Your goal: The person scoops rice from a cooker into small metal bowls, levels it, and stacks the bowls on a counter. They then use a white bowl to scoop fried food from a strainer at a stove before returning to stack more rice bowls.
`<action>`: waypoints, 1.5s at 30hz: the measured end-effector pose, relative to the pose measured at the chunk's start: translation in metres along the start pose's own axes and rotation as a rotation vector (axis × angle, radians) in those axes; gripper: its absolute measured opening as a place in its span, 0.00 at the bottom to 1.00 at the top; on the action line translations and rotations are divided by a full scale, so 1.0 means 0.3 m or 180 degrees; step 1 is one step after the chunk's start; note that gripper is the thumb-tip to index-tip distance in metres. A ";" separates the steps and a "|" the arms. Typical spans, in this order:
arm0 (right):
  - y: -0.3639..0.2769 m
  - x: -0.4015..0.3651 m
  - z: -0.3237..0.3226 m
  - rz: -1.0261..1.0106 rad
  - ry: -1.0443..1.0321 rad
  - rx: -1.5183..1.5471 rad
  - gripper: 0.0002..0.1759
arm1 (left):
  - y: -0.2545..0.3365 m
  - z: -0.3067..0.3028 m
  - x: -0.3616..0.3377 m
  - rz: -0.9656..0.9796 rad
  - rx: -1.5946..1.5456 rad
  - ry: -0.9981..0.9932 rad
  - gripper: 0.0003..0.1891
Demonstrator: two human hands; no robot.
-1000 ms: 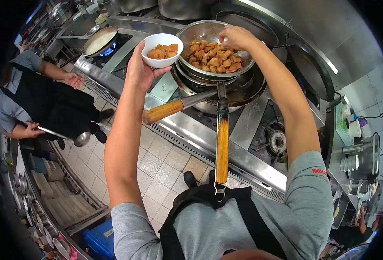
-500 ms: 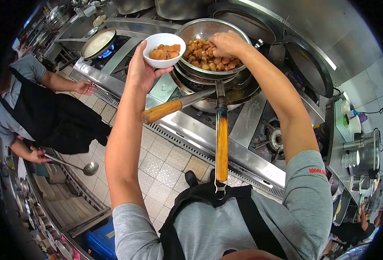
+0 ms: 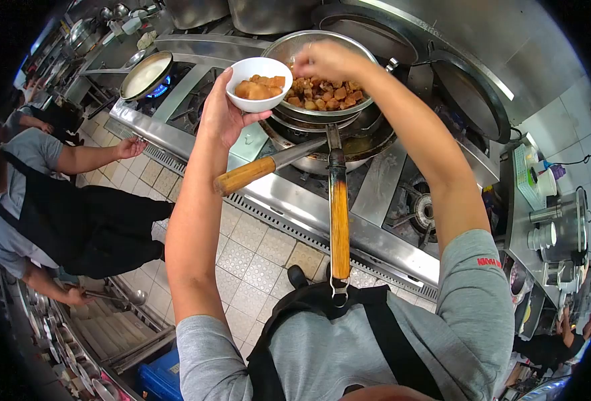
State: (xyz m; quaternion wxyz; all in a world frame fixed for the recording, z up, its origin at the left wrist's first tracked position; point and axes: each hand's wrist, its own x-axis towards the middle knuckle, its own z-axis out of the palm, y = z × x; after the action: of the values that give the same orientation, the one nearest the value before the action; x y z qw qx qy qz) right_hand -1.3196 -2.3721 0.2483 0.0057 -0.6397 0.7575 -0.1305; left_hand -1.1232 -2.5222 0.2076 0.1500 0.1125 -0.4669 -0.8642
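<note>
My left hand holds a white bowl from its left side and underneath. Browned, cube-like food pieces lie in the bowl. Just right of the bowl, my right hand is over the metal strainer, its fingers bent together and blurred; whether they hold a piece is hidden. Many more brown cubes fill the strainer, which rests above a pan on the stove. Two wooden handles, one pointing left and one toward me, extend below it.
A pan with pale contents sits over a blue flame at left. A co-worker in a black apron stands at left with a ladle. An unlit burner is at right; large lids lean behind.
My right hand has moved left from the strainer's middle toward the bowl. The co-worker has moved, with the ladle now lower. More of another person shows at far left.
</note>
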 end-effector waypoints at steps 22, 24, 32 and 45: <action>-0.058 -0.047 -0.177 -0.0241 0.0551 -0.0603 0.09 | -0.002 0.007 -0.009 -0.0089 0.0156 0.0042 0.28; -0.083 -0.020 -0.208 -0.0582 0.0602 -0.0367 0.12 | -0.010 0.012 0.004 -0.0131 0.0120 -0.0048 0.29; -0.010 -0.080 -0.135 0.1268 -0.1127 -0.1415 0.16 | -0.025 0.010 -0.004 -0.0111 -0.0074 -0.0050 0.30; 0.153 -0.126 -0.055 0.1524 -0.0732 -0.1187 0.18 | -0.034 -0.019 0.002 0.0011 -0.0164 -0.0061 0.30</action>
State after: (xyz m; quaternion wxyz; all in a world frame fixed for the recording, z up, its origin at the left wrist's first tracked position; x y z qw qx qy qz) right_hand -1.3601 -2.3253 0.2489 0.0045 -0.4440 0.8916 0.0886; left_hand -1.1235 -2.5215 0.1959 0.1498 0.0996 -0.4461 -0.8767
